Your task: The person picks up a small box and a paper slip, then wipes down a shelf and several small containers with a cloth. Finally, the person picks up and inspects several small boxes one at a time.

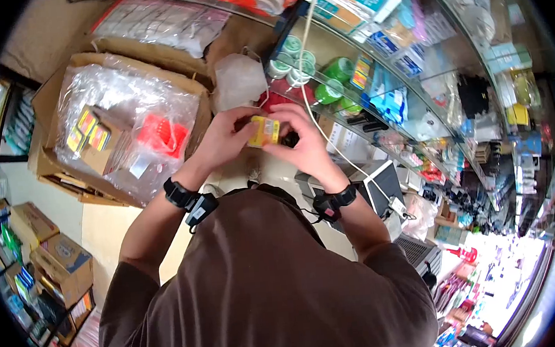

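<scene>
A small yellow box [264, 131] with a pale label is held between my two hands in front of my chest. My left hand [224, 138] grips its left side with thumb and fingers. On the other side, my right hand [305, 146] has its thumb at the lower edge and curled fingers near the upper right corner. What is printed on the box is too small to read. Left of my hands stands an open cardboard carton [196, 88] lined with clear plastic. In it lie a brown box with yellow-marked small packs [90, 131] and a red plastic basket [162, 135].
Glass shelves [410, 114] run along the right with green-lidded tubs [300, 68], blue packets [389, 98] and other goods. A white cable [306, 60] hangs across them. More cardboard boxes [63, 268] sit at lower left. A whitish translucent container [239, 82] stands beyond my hands.
</scene>
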Demonstrator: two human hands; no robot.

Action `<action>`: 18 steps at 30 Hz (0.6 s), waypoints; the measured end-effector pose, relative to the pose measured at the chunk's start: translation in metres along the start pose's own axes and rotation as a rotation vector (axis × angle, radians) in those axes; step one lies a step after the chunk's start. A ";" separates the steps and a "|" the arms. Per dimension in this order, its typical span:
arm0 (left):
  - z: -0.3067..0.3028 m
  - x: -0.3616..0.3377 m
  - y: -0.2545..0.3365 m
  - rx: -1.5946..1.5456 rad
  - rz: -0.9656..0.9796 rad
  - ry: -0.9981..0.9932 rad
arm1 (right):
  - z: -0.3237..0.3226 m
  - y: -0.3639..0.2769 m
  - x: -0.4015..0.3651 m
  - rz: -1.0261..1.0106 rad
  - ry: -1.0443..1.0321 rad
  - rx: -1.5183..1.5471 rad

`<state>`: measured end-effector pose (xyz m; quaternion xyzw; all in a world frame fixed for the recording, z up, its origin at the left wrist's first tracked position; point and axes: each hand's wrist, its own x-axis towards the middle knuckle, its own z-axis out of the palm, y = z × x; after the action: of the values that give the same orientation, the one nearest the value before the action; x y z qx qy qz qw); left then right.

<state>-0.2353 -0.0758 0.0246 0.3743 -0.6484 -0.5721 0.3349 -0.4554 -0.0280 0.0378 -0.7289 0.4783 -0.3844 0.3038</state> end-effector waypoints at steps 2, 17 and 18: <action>0.001 0.002 0.000 -0.004 -0.108 -0.035 | -0.004 -0.009 0.001 -0.093 -0.064 -0.085; -0.032 -0.036 -0.021 -0.165 -0.149 0.212 | -0.143 0.193 0.038 0.388 0.564 -0.654; -0.036 -0.046 -0.023 -0.153 -0.195 0.248 | -0.155 0.205 0.044 0.368 0.568 -0.687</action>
<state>-0.1795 -0.0547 0.0063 0.4764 -0.5175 -0.5990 0.3827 -0.6716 -0.1545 -0.0360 -0.5564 0.7627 -0.3279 -0.0340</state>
